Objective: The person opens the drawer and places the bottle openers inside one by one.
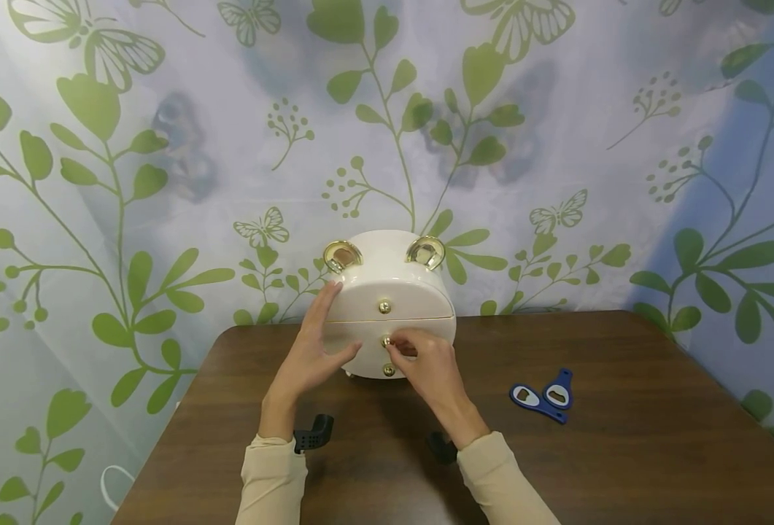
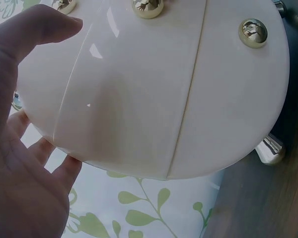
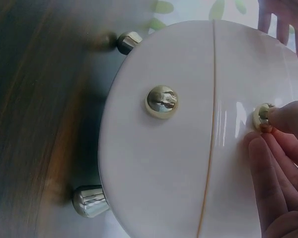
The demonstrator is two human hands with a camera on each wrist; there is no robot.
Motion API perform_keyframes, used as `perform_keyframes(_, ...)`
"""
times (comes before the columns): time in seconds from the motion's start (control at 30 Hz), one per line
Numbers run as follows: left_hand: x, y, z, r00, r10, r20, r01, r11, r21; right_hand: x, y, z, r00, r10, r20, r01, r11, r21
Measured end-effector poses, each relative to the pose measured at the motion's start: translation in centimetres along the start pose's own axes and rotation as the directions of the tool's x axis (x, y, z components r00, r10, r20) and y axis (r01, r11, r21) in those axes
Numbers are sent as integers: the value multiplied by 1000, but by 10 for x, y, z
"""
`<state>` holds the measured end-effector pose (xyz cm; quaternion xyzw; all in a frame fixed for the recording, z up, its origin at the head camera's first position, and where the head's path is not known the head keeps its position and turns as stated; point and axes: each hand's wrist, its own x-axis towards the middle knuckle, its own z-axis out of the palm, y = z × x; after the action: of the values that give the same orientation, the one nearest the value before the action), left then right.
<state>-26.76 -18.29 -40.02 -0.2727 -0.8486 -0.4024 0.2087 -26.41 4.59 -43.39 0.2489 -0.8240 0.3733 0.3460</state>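
Observation:
A rounded white drawer box (image 1: 419,294) with gold ears and three gold knobs stands at the back of the table. My right hand (image 1: 431,368) pinches the middle knob (image 3: 262,116) between thumb and fingers. The top knob (image 1: 384,307) and the bottom knob (image 3: 162,100) are untouched. At the box's left side, my left hand (image 1: 306,364) rests its extended fingertips (image 2: 67,171) along the edge. Its thumb is spread in front of the white face, apart from the fingers. Thin lines divide the front into three drawers, all flush with one another.
Two blue-handled objects (image 1: 540,405) with white oval centres lie on the brown wooden table (image 1: 623,467), to the right of the box. Directly behind hangs a curtain (image 1: 229,182) printed with green leaves and butterflies. Short metallic feet (image 3: 90,201) support the box.

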Motion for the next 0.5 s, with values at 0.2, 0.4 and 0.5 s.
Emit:
perform_keyframes(0.2, 0, 1, 0, 1000, -6, 2, 6, 1000, 4, 1, 1, 2, 1000, 29, -2, -29, 999, 28)
perform_keyframes(0.4, 1, 0, 0, 1000, -12, 1, 12, 1000, 16, 1, 1, 3, 999, 52, 6, -52, 998, 33)
perform_keyframes(0.5, 0, 0, 0, 1000, -10, 1, 10, 1000, 13, -1, 2, 3, 997, 74, 13, -74, 997, 25)
